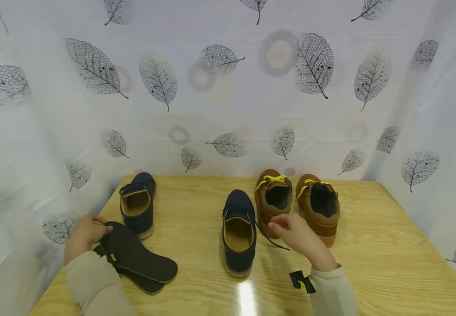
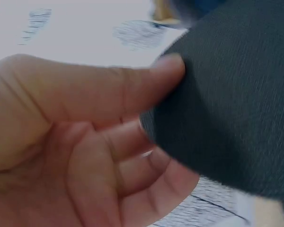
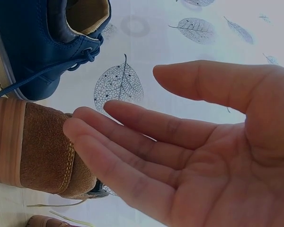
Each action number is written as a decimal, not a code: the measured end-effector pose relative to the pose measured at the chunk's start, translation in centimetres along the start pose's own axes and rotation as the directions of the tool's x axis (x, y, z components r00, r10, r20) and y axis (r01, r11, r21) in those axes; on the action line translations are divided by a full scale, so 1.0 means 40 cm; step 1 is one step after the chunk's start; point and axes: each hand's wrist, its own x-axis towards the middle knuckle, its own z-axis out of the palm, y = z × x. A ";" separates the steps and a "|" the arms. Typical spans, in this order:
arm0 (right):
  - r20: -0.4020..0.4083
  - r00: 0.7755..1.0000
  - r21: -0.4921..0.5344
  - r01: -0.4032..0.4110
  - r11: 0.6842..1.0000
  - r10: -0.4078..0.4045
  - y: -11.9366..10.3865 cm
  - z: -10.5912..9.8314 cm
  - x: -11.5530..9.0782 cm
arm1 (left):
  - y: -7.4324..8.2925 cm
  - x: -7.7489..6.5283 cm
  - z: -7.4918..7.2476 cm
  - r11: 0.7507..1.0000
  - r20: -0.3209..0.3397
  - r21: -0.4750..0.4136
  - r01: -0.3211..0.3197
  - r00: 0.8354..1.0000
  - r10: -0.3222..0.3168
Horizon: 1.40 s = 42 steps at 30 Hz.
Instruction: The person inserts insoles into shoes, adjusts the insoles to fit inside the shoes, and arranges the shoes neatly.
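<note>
My left hand (image 1: 87, 235) pinches the far end of a dark insole (image 1: 141, 256) between thumb and fingers. In the left wrist view the thumb lies over the insole's (image 2: 236, 104) edge, with fingers beneath. A second insole (image 1: 146, 283) lies under the first, mostly covered. My right hand (image 1: 297, 235) holds nothing; in the right wrist view its fingers and thumb are apart. It hovers right of a navy shoe (image 1: 239, 259), whose loose lace trails toward it. Close behind that hand stands a brown shoe (image 1: 273, 188) with yellow laces.
Another navy shoe (image 1: 142, 219) stands at the back left, just beyond the insoles. A second brown shoe (image 1: 323, 226) is beside the first at the right. The wooden table (image 1: 386, 254) meets a leaf-patterned white curtain (image 1: 228, 109) at the back and sides.
</note>
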 end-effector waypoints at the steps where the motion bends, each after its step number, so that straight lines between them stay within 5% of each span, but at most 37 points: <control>1: 0.000 1.000 -0.003 0.002 1.000 -0.002 -0.001 0.000 0.000 | 0.010 -0.007 -0.004 1.000 0.002 -0.023 -0.012 1.000 0.012; 8: 0.000 1.000 -0.005 0.008 1.000 -0.008 -0.005 0.001 -0.001 | 0.075 -0.049 -0.006 0.984 -0.023 -0.053 -0.171 0.985 0.170; 19: 0.017 1.000 0.009 0.011 1.000 -0.011 -0.016 0.006 -0.002 | 0.163 -0.053 0.043 0.910 -0.128 -0.026 -0.415 0.904 0.408; 26: 0.025 0.999 0.019 0.024 1.000 -0.025 -0.027 0.016 -0.002 | 0.199 -0.058 0.062 0.883 -0.111 -0.093 -0.461 0.886 0.451; 34: 0.039 0.998 0.039 0.053 0.998 -0.055 -0.037 0.028 -0.002 | 0.234 -0.041 0.088 0.867 -0.121 -0.047 -0.497 0.864 0.489; 42: 0.042 0.997 0.034 0.068 0.997 -0.069 -0.040 0.030 -0.008 | 0.256 -0.024 0.104 0.887 -0.091 -0.019 -0.460 0.885 0.457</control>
